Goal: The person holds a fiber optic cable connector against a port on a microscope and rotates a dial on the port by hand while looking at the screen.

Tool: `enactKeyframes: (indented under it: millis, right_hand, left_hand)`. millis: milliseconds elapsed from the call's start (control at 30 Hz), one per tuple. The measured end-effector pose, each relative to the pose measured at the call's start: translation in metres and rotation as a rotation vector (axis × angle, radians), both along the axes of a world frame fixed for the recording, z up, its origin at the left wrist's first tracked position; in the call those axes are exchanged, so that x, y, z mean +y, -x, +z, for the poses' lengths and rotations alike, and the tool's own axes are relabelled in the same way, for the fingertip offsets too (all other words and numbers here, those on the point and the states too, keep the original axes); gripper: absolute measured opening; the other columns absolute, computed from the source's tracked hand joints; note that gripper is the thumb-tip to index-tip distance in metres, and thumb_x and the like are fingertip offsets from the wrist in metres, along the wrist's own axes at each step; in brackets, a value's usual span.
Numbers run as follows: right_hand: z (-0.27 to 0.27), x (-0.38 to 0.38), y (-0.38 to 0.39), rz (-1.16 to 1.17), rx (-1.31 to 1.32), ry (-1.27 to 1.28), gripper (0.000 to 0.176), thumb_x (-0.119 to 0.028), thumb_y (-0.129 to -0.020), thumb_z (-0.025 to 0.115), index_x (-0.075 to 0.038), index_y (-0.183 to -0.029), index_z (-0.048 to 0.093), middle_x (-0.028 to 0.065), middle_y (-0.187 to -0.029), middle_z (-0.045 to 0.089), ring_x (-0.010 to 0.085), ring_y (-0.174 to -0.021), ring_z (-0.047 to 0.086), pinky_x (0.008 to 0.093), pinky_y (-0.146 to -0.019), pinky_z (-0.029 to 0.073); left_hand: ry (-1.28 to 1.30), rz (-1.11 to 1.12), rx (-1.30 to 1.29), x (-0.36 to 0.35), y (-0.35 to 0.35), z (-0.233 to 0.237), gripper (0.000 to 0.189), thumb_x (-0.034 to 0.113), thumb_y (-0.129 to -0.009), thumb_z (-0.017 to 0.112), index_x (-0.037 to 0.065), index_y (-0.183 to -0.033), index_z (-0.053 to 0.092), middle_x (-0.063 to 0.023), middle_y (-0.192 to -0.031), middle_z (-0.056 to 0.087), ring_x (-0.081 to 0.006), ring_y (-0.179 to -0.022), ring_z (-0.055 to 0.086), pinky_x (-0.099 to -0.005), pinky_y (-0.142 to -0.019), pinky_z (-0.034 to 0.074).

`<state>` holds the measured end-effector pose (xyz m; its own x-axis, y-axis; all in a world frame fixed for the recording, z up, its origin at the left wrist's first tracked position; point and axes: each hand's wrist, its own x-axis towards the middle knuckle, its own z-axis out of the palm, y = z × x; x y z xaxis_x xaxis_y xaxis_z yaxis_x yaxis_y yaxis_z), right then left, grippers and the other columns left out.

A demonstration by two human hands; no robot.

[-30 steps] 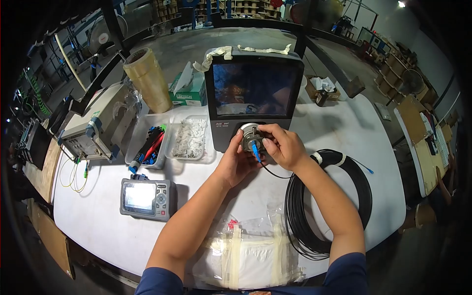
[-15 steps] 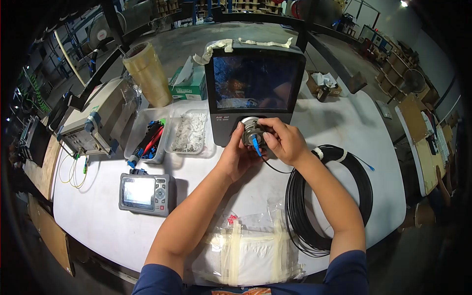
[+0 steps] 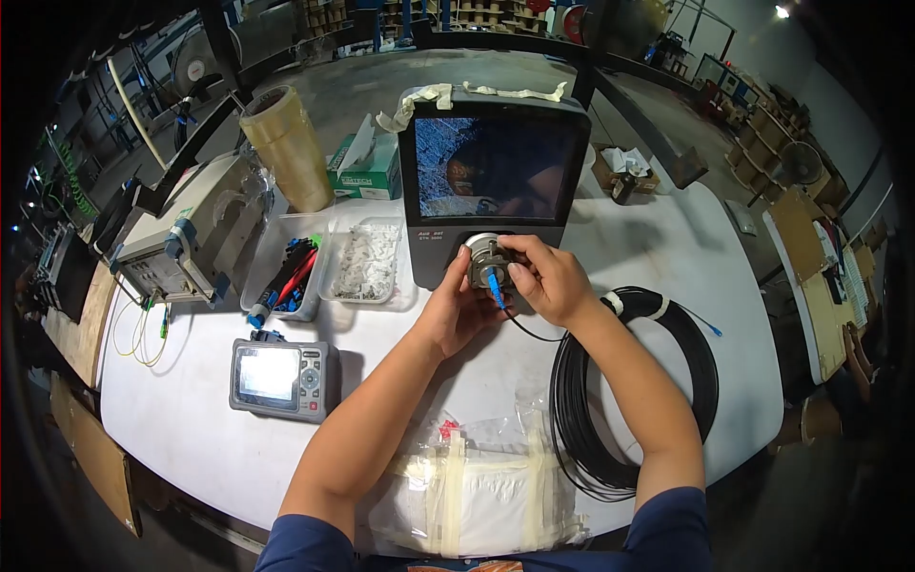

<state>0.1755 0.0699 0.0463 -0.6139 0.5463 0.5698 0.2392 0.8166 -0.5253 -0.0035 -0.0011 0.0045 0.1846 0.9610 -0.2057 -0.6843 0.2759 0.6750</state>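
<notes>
My left hand (image 3: pixel 456 305) and my right hand (image 3: pixel 546 279) both grip the round metal fitting (image 3: pixel 487 257) at the base of a dark inspection monitor (image 3: pixel 493 170). A blue fibre connector (image 3: pixel 495 287) is plugged into the fitting, pinched between my fingers. Its thin black cable runs down and right to a large coil of black cable (image 3: pixel 637 386) lying on the white table (image 3: pixel 191 419). The monitor's screen shows a speckled image on its left part.
A handheld grey tester (image 3: pixel 284 378) lies at the left. Behind it are two clear trays (image 3: pixel 329 270) with connectors, a grey instrument (image 3: pixel 186 238), a tape roll (image 3: pixel 286 151) and a tissue box (image 3: pixel 366 173). A taped plastic bag (image 3: pixel 477 496) sits at the near edge.
The monitor screen now shows a brighter speckled picture on its left part. Both hands stay on the fitting and connector with almost no shift.
</notes>
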Motion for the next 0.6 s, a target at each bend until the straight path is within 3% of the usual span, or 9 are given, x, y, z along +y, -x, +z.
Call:
enactKeyframes:
  millis: [200, 267, 300, 367, 600]
  right_hand:
    - [0.002, -0.001, -0.001, -0.014, -0.019, -0.003, 0.033, -0.026, -0.099, 0.057, -0.008, -0.127, 0.062, 0.0173, -0.103, 0.074, 0.0367, -0.09, 0.074, 0.0421, -0.077, 0.059]
    - [-0.001, 0.001, 0.0, 0.012, 0.006, -0.055, 0.036, -0.021, -0.1, 0.058, -0.003, -0.131, 0.06, 0.0162, -0.096, 0.073, 0.0253, -0.074, 0.072, 0.035, -0.071, 0.057]
    - [0.0, 0.001, 0.0, 0.012, 0.007, -0.053, 0.036, -0.021, -0.1, 0.058, -0.003, -0.131, 0.06, 0.0162, -0.096, 0.073, 0.0253, -0.074, 0.072, 0.035, -0.071, 0.057]
    - [0.001, 0.0, 0.001, -0.006, 0.014, -0.007, 0.034, -0.026, -0.099, 0.058, -0.008, -0.127, 0.062, 0.0175, -0.101, 0.074, 0.0362, -0.088, 0.074, 0.0418, -0.075, 0.059]
    - [0.002, 0.001, -0.001, 0.016, 0.019, 0.057, 0.033, -0.024, -0.098, 0.061, -0.006, -0.126, 0.064, 0.0168, -0.092, 0.073, 0.0304, -0.079, 0.075, 0.0374, -0.07, 0.059]
  left_hand:
    - [0.012, -0.015, -0.031, 0.002, 0.001, -0.008, 0.071, 0.073, -0.1, 0.04, 0.01, -0.12, 0.066, -0.0045, -0.097, 0.065, -0.018, -0.09, 0.061, -0.0421, -0.094, 0.052]
    - [-0.02, -0.031, -0.038, 0.003, 0.003, -0.011, 0.071, 0.075, -0.095, 0.05, 0.012, -0.127, 0.062, -0.0109, -0.109, 0.066, -0.0258, -0.099, 0.063, -0.0416, -0.096, 0.051]
    - [-0.018, -0.031, -0.037, 0.003, 0.003, -0.013, 0.071, 0.075, -0.095, 0.05, 0.012, -0.127, 0.062, -0.0109, -0.109, 0.066, -0.0258, -0.099, 0.063, -0.0416, -0.096, 0.051]
    - [-0.075, -0.043, -0.11, 0.003, 0.003, -0.013, 0.07, 0.07, -0.095, 0.051, 0.008, -0.125, 0.063, -0.0117, -0.107, 0.066, -0.0262, -0.098, 0.064, -0.0424, -0.097, 0.052]
    - [-0.098, -0.079, -0.115, 0.001, 0.006, -0.014, 0.07, 0.067, -0.094, 0.054, 0.003, -0.12, 0.065, -0.0137, -0.107, 0.067, -0.0263, -0.102, 0.065, -0.0439, -0.101, 0.051]
